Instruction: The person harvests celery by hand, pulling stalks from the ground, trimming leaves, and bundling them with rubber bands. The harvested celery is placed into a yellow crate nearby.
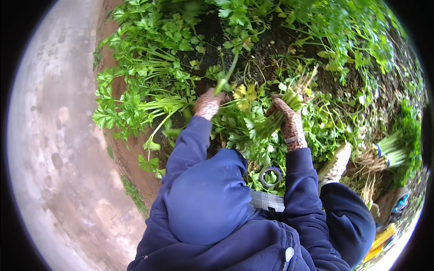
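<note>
My right hand (291, 123), in a leopard-print glove, grips a bunch of celery (291, 101). The pale roots (305, 81) point up and away from me, while its leaves hang down towards my lap. My left hand (207, 104), gloved too, is blurred near the base of a green celery stalk (226, 75); whether its fingers hold that stalk cannot be made out. Just left of this hand, celery plants (162, 103) spread their leaves over the bed edge. A roll of tape (271, 176) lies on leaves in front of my lap.
A tied celery bundle (395, 152) with a blue band lies at right, beside my shoe (339, 161). Taller celery (342, 30) grows across the back. A pale concrete strip (64, 135) runs along the left. Something yellow (381, 240) is at lower right.
</note>
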Available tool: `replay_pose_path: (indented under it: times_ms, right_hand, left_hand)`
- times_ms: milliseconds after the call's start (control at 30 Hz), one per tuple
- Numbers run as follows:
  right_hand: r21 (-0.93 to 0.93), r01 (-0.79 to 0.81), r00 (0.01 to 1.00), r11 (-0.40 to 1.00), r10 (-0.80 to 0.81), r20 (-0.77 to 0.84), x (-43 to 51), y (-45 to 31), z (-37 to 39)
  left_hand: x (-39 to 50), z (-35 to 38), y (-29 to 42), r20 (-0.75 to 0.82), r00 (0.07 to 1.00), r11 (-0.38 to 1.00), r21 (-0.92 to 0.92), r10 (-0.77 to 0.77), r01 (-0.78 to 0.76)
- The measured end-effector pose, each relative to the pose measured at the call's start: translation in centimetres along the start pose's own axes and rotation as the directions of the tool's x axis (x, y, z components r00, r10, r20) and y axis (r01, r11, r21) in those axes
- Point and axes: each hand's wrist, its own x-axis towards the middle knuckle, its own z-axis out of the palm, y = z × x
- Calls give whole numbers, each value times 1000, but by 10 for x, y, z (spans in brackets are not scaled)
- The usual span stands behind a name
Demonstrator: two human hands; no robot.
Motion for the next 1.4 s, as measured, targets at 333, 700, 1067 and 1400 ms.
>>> replay_pose_path:
  times_ms: [333,700,1067,1400]
  right_hand:
    - [-30,190,969,981,-193,-156,0,14,-6]
    - [186,-84,995,979,91,-29,27,19,-37]
    - [149,-58,974,987,23,225,18,-5,-9]
    - [131,-139,838,982,46,543,-6,-13,7]
  left_hand:
    - [-84,17,106,253,512,554,-135,821,-822]
    - [119,-73,82,-77,757,352,912,649,-209]
    - [132,-83,-1,-216,974,997,7,-69,72]
    - [3,12,108,-178,470,374,-397,865,-838]
